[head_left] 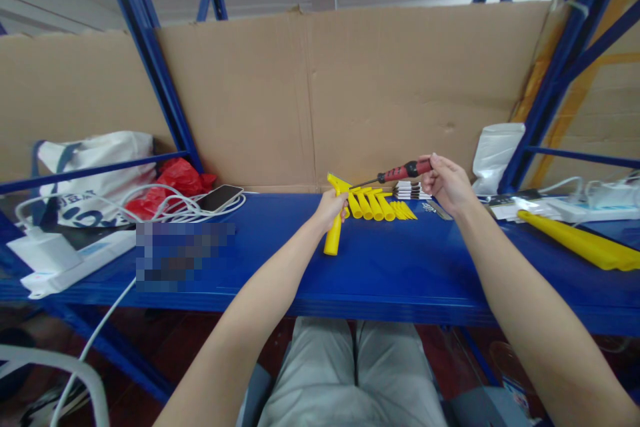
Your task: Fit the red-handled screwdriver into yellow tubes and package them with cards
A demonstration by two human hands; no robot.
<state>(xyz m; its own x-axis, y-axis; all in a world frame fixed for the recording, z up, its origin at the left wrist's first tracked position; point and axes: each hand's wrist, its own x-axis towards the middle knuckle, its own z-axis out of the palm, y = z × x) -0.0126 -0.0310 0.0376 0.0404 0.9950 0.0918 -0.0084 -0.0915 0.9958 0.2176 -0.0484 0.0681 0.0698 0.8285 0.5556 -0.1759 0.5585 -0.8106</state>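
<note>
My left hand (pixel 331 209) is closed round a yellow plastic scraper (pixel 333 240), its handle pointing down toward me and its wide head up and away. My right hand (pixel 447 180) grips the red and black handle of a screwdriver (pixel 397 173) by its rear end. The screwdriver's shaft slants down to the left, and its tip meets the scraper near my left fingers; the exact contact point is too small to make out. Just behind and right of my left hand lies a row of several yellow scrapers (pixel 376 205), with small flat yellow pieces (pixel 403 211) beside them.
A stack of small white and dark pieces (pixel 411 190) sits behind the row. At right are a long yellow piece (pixel 580 240), a power strip (pixel 590 209) and a white pouch (pixel 497 157). Cables, a phone (pixel 220 198) and a cloth bag (pixel 95 177) occupy the left. Cardboard (pixel 350 93) walls the back.
</note>
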